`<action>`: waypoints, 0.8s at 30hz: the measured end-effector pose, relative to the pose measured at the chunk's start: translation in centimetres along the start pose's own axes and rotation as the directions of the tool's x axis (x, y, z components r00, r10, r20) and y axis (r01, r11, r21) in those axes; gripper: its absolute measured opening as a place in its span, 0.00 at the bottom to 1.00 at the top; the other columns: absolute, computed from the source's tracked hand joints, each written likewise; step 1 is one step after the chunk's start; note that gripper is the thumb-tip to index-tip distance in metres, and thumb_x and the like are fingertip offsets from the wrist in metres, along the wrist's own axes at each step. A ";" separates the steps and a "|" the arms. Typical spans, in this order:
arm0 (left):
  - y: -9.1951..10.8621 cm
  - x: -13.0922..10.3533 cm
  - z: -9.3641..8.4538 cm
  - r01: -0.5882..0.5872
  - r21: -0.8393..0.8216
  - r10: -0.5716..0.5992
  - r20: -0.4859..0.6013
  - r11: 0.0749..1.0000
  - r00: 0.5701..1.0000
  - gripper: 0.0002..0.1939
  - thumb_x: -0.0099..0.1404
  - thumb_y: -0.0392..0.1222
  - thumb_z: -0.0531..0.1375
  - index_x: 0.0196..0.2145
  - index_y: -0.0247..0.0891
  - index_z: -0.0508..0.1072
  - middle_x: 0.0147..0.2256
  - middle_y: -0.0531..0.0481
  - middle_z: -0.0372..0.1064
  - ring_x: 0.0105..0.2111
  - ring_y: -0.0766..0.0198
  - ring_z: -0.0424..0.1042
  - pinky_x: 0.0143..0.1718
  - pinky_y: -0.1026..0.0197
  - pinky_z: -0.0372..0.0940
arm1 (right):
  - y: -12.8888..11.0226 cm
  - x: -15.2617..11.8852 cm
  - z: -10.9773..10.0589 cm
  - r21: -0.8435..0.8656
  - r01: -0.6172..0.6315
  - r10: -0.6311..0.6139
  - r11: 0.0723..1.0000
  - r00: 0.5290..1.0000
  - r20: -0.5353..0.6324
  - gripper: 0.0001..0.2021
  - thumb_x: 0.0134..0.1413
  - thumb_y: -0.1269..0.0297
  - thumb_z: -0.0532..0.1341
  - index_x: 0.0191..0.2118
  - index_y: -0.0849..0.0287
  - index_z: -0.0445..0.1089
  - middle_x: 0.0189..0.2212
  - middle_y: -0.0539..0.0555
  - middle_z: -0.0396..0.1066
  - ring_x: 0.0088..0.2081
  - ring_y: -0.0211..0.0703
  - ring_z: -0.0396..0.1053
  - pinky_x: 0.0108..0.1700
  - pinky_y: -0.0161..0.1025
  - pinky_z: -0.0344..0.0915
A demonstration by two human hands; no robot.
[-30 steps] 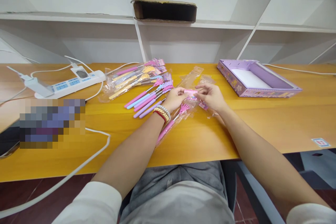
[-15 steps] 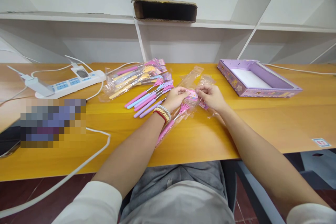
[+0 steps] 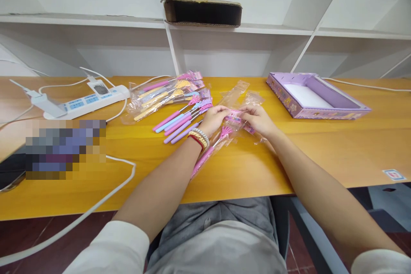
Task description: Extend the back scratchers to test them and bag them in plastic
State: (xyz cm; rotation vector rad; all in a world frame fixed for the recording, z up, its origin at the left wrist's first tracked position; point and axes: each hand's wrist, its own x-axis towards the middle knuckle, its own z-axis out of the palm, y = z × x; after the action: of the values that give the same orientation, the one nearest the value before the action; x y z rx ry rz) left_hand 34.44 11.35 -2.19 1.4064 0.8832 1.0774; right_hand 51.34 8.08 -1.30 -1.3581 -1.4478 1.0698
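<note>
A pink hand-shaped back scratcher (image 3: 205, 158) in a clear plastic sleeve lies slantwise before me. At its top is a pink printed card (image 3: 233, 115). My left hand (image 3: 215, 120) pinches the card's left side, thumb on top. From the right, my right hand (image 3: 258, 120) has its fingers closed on the card's other edge. Under and beyond my hands are clear plastic sleeves (image 3: 236, 92), one partly hidden by my right hand. Left of my hands, several unwrapped back scratchers (image 3: 180, 126) with pink, blue and purple handles lie side by side.
Several bagged back scratchers (image 3: 167, 94) are heaped behind the loose ones. A purple open box (image 3: 334, 113) stands at the back right. On the left are a white power strip (image 3: 86, 102), a cable (image 3: 96, 205) and a pixelated object (image 3: 61, 150). White shelves hold a cardboard box (image 3: 202, 12).
Both hands stay at the card with only a small shift of the fingers. The card is tilted slightly differently; everything else lies as before.
</note>
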 end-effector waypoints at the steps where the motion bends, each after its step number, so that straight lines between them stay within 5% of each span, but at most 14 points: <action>1: 0.0 0.0 0.0 -0.003 -0.008 0.003 0.003 1.000 1.000 0.08 0.55 0.43 0.61 0.27 0.35 0.72 0.26 0.53 0.67 0.27 0.70 0.63 0.35 0.64 0.60 | -0.1 0.0 0.0 -0.005 0.002 -0.002 1.000 1.000 0.002 0.09 0.49 0.60 0.61 0.36 0.59 0.70 0.18 0.47 0.68 0.14 0.31 0.59 0.14 0.30 0.53; 16: 0.1 -0.2 0.2 -0.031 -0.006 0.031 0.006 1.000 1.000 0.09 0.56 0.45 0.61 0.27 0.35 0.73 0.27 0.52 0.69 0.28 0.69 0.64 0.36 0.62 0.61 | -0.6 -0.2 0.0 -0.039 0.112 -0.116 0.993 0.985 -0.129 0.08 0.42 0.62 0.64 0.25 0.62 0.72 0.17 0.48 0.66 0.17 0.31 0.59 0.19 0.31 0.54; 24: -0.1 -0.2 0.2 -0.056 -0.046 0.058 0.037 0.997 0.998 0.11 0.55 0.46 0.62 0.29 0.34 0.74 0.30 0.49 0.71 0.33 0.65 0.68 0.41 0.59 0.62 | -0.6 -0.1 0.0 0.180 -0.031 0.037 0.983 0.999 -0.032 0.05 0.39 0.65 0.63 0.24 0.62 0.74 0.17 0.51 0.69 0.18 0.35 0.62 0.19 0.32 0.57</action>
State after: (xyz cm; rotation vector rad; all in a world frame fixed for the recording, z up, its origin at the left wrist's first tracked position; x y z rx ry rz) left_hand 34.57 11.10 -2.29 1.4173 0.7904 1.1033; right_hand 51.21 7.96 -0.70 -1.2702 -1.2739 1.1640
